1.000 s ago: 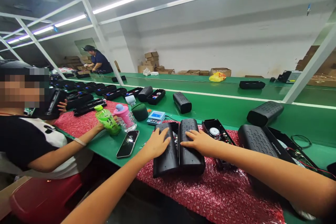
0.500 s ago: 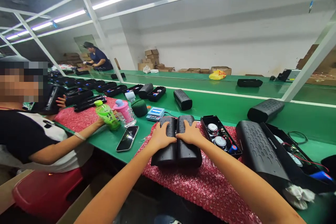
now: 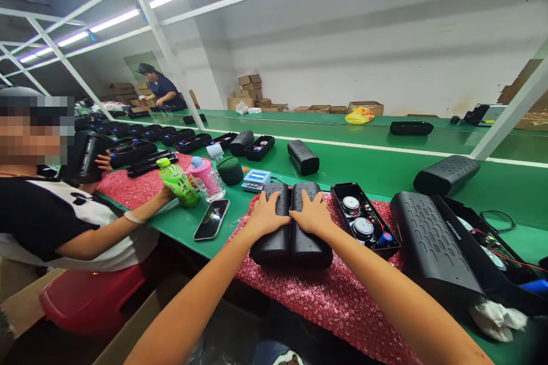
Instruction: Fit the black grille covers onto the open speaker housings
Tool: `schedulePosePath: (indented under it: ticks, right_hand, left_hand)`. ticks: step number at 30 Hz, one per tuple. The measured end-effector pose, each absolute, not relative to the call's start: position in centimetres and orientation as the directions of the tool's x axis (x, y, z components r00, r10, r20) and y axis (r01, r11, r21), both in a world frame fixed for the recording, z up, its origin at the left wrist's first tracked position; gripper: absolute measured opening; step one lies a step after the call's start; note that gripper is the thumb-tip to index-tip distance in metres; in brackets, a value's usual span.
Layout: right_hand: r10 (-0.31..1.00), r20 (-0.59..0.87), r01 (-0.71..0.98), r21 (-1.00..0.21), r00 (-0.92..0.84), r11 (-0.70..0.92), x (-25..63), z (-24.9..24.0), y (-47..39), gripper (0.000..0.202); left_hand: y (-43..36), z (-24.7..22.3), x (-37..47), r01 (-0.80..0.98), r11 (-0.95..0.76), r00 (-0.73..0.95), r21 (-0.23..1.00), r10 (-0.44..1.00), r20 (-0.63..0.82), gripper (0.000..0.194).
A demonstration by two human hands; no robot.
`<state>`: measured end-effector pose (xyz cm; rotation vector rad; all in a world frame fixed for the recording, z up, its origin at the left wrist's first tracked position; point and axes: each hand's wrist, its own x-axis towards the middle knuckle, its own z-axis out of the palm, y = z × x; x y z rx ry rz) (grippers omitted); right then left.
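Observation:
Two black speaker housings with a scale-like pattern stand side by side on red bubble wrap (image 3: 342, 296). My left hand (image 3: 269, 218) grips the left housing (image 3: 270, 246) from above, its fingers spread over the patterned top. On the right housing (image 3: 310, 248) lies my right hand (image 3: 311, 215) in the same way, gripping it. Both thumbs meet at the seam between the housings. Right of them, an opened speaker shell (image 3: 363, 214) shows two round drivers, wiring and a blue battery. The undersides of the housings are hidden.
Another housing (image 3: 430, 234) and an opened shell (image 3: 475, 239) lie at right. A phone (image 3: 212, 219), a green bottle (image 3: 177, 182), a pink bottle (image 3: 205, 178) and a small meter (image 3: 256, 180) are at left. A co-worker (image 3: 98, 222) sits there, hand at the green bottle.
The camera view has shifted slightly. My hands stay on the two housings, with no clear movement against them. The co-worker's hand remains at the green bottle, which stands a little more upright.

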<state>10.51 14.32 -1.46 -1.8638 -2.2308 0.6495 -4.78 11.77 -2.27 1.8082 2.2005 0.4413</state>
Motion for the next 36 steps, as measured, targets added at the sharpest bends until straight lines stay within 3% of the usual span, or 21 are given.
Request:
schedulePosePath:
  ticks: [15, 22, 36]
  right_hand:
    - [0.969, -0.099, 0.880, -0.448, -0.227, 0.161, 11.3, -2.4, 14.7, 0.081]
    - [0.968, -0.100, 0.867, -0.472, -0.230, 0.157, 12.1, -2.4, 14.7, 0.082]
    - [0.959, -0.110, 0.847, -0.503, -0.259, 0.171, 12.3, -2.2, 14.8, 0.083]
  left_hand:
    - [11.9, -2.0, -4.5, 0.929, 0.109, -0.128, 0.353, 0.991, 0.030, 0.087]
    - [12.0, -2.1, -4.2, 0.943, 0.137, -0.134, 0.303, 0.991, -0.028, 0.089]
    - [11.7, -1.4, -4.3, 0.939, 0.131, -0.099, 0.317, 0.988, -0.115, 0.092]
